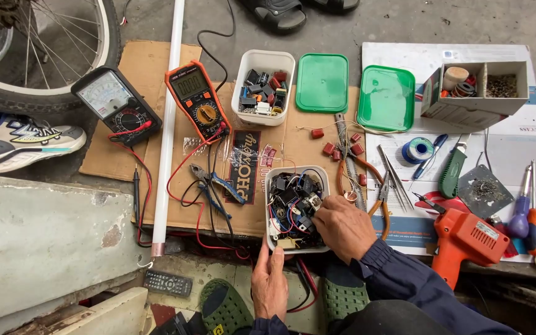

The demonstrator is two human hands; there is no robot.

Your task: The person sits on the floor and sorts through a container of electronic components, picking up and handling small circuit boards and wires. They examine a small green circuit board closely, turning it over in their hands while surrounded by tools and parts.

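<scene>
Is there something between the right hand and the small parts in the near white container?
Nothing visible. The right hand already reaches over the rim of the near white container, fingers among the small electronic parts. The left hand rests at its near edge.

Colours on the workbench floor

An orange-cased digital multimeter (pixel 198 99) lies left of two green plastic lids (pixel 322 82); the white plastic tub (pixel 297 208) holds black parts with red and blue wires; at right, an orange soldering gun (pixel 469 239); far left, a black analogue meter (pixel 116 104) and brown cardboard (pixel 150 62).
</scene>
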